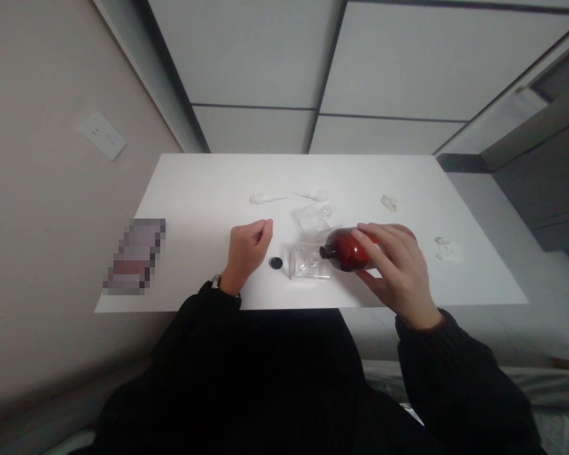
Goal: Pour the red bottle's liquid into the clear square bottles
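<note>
My right hand [398, 272] is wrapped round an amber bottle [345, 249], which is tipped almost level with its uncapped neck pointing left. The bottle's mouth is above the right side of a small clear plastic box [308, 260] with round shapes inside. Whether liquid is flowing cannot be made out. My left hand [247, 249] is closed in a fist over the table, left of the box, and nothing shows in its fingers. A black bottle cap [276, 263] lies between the fist and the box.
Behind the box lies a clear plastic piece [313, 219], with two whitish crumpled strips [268, 198] beyond. Crumpled white bits [389, 203] lie at the right. A pixelated flat object [135, 256] sits at the left on the white table [194, 183], beside the wall.
</note>
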Motion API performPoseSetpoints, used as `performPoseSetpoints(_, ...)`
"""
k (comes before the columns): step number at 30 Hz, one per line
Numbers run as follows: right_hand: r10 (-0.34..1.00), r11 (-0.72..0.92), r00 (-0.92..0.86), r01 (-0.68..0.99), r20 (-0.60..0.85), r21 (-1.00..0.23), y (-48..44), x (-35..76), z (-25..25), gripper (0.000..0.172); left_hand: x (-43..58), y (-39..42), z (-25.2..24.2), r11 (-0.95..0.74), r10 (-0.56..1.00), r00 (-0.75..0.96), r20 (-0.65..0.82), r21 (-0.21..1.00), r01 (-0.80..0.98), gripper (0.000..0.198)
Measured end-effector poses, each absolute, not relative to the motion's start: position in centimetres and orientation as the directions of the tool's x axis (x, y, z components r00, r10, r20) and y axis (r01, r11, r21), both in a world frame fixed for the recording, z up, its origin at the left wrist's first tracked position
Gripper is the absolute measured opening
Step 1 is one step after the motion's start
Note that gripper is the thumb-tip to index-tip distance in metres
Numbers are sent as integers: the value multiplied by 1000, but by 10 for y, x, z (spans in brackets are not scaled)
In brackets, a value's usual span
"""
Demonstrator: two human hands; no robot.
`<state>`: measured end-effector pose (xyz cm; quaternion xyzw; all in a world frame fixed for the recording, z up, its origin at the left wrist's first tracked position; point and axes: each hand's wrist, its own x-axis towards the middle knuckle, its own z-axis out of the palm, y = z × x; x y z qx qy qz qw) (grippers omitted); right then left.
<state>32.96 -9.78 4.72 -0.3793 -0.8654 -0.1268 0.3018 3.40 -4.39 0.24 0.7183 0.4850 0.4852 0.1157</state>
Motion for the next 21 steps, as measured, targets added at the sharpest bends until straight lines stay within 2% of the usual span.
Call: performPoseSetpoints(21,574,686,-533,728,622,-10,-98,329,48,93,33,-45,3,-512,803,64,593,630,584,49)
